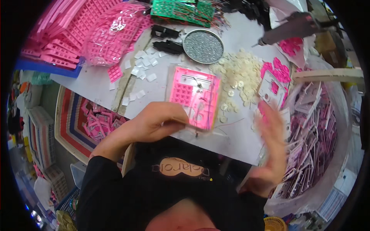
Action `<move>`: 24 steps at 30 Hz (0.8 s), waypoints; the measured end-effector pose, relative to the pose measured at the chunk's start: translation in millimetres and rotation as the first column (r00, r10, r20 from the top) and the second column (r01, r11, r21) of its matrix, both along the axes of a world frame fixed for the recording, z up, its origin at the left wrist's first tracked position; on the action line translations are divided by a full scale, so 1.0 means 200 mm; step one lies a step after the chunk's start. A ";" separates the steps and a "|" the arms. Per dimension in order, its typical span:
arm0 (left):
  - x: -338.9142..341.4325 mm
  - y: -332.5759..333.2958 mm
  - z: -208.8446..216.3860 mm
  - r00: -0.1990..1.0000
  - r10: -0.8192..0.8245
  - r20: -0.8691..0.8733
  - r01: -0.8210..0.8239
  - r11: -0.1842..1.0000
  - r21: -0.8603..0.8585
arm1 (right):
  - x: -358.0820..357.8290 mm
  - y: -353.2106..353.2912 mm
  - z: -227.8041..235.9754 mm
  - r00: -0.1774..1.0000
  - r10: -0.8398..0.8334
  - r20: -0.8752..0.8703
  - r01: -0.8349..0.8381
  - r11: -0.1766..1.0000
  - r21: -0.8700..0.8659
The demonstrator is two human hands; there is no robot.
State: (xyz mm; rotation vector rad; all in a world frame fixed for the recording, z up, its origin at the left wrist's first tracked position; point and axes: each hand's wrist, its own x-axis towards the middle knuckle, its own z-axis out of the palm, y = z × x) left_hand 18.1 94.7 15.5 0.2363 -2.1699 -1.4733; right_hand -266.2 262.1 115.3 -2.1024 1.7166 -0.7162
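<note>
My left hand (165, 119) grips the near left edge of a bright pink plastic casing (185, 94), its fingers partly hidden by the casing. The casing has a grid of square keys, a pale window strip and what look like thin wires inside. On the right, my right hand (271, 131) is smeared by motion, so its fingers cannot be read. It is nearest to a white faceplate (269, 86) and a heap of small pink pieces (279, 69). Cream round discs (243, 71) lie loose between the casing and those pieces.
Beyond the casing stands a round metal dish (203, 46) of small metal bits. White squares (144, 63), black parts (168, 47) and green circuit boards (183, 11) lie around it. An electric screwdriver (289, 29) hangs right. Pink panels (61, 30), a striped basket (69, 123) and a full bag (308, 142) flank me.
</note>
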 end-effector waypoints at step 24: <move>0.28 0.24 -0.14 0.940 -0.016 0.341 -0.160 0.861 0.483 | 0.32 -0.66 -0.63 0.940 -0.152 0.307 0.007 0.905 0.426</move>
